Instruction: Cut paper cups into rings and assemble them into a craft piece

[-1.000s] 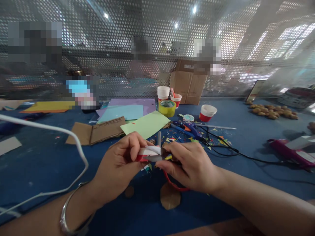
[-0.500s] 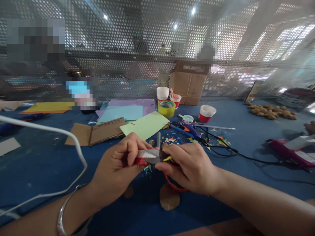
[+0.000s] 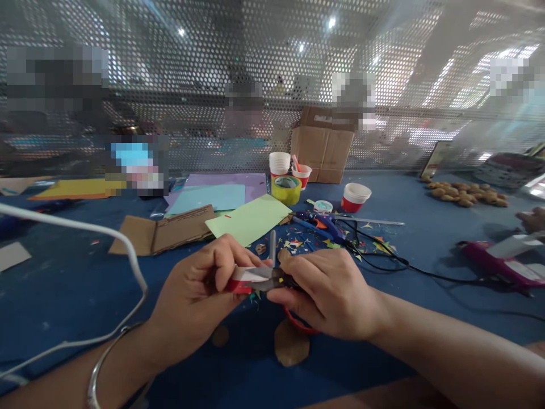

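My left hand (image 3: 200, 298) pinches a small red and white piece of paper (image 3: 240, 286), which looks like part of a paper cup. Scissors (image 3: 266, 279) are in my right hand (image 3: 334, 292), their grey blades slightly parted around the edge of that piece. The red handle loop shows below my right hand; the rest of the handle is hidden by my fingers. Beneath the hands, a round cardboard disc (image 3: 292, 342) and a smaller brown disc (image 3: 220, 336) lie on the blue table. A glue stick-like translucent rod (image 3: 273, 248) stands out behind the blades.
Coloured paper sheets (image 3: 251, 218) and folded cardboard (image 3: 183, 230) lie ahead, left of a blue glue gun (image 3: 327, 226) among paper scraps. Behind stand paper cups (image 3: 356, 197), yellow tape (image 3: 286, 191) and a cardboard box (image 3: 321, 150). A white cable (image 3: 131, 250) crosses the left; a purple glue gun (image 3: 502, 267) lies right.
The scissor blades have parted a little around the red and white piece, and less yellow shows near their pivot. Both hands keep their holds. The view has shifted slightly.
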